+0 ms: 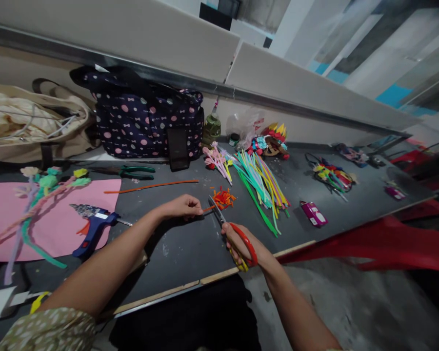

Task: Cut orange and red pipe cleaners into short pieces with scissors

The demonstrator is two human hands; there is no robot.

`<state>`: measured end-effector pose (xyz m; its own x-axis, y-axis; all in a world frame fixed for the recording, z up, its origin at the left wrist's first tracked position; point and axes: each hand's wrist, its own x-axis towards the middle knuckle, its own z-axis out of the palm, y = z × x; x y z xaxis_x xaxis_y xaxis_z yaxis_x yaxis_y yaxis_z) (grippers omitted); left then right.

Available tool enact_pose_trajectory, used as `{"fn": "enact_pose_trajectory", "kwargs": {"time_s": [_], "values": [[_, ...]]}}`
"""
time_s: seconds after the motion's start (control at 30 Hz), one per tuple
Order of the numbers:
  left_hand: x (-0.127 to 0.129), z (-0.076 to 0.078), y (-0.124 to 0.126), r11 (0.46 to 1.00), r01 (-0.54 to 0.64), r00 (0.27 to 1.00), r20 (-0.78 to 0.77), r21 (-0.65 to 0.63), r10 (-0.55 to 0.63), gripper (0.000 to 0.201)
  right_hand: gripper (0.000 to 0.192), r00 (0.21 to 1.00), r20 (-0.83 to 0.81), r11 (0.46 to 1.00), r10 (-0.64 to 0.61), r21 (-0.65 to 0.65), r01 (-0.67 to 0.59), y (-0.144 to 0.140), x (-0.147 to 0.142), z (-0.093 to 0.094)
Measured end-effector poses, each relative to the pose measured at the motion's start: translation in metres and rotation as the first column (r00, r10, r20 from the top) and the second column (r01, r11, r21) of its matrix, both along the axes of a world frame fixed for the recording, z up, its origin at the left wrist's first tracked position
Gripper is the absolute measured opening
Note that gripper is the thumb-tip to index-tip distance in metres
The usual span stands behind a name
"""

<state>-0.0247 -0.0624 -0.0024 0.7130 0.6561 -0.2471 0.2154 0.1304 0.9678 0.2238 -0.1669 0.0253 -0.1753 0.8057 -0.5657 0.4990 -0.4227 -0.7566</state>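
Observation:
My left hand (186,206) pinches an orange pipe cleaner (208,209), whose short end sticks out to the right. In my right hand (238,240) is a pair of scissors (247,241) with red and yellow handles. The blades point away from me and lie at the tip of the pipe cleaner; whether they touch it I cannot tell. Just beyond the blades rests a small heap of cut orange and red pieces (224,198). A longer orange pipe cleaner (153,186) lies on the grey table (179,248) behind my left hand.
At left, a blue glue gun (95,229) and several fuzzy flowers (47,183) lie on pink paper (0,204). Green-handled pliers (137,170), a phone (178,148) and a dotted bag (146,117) are behind. Right are pipe cleaner bundles (263,180) and a purple box (313,213).

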Motion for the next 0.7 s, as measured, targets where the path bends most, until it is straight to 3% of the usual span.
{"fn": "enact_pose_trajectory", "kwargs": {"time_s": [0.7], "values": [[0.0039, 0.0035, -0.0007, 1.000, 0.010, 0.996, -0.094, 0.028, -0.007, 0.040, 0.056, 1.000, -0.012, 0.999, 0.014, -0.051, -0.015, 0.0074, -0.0010, -0.0017]]}}
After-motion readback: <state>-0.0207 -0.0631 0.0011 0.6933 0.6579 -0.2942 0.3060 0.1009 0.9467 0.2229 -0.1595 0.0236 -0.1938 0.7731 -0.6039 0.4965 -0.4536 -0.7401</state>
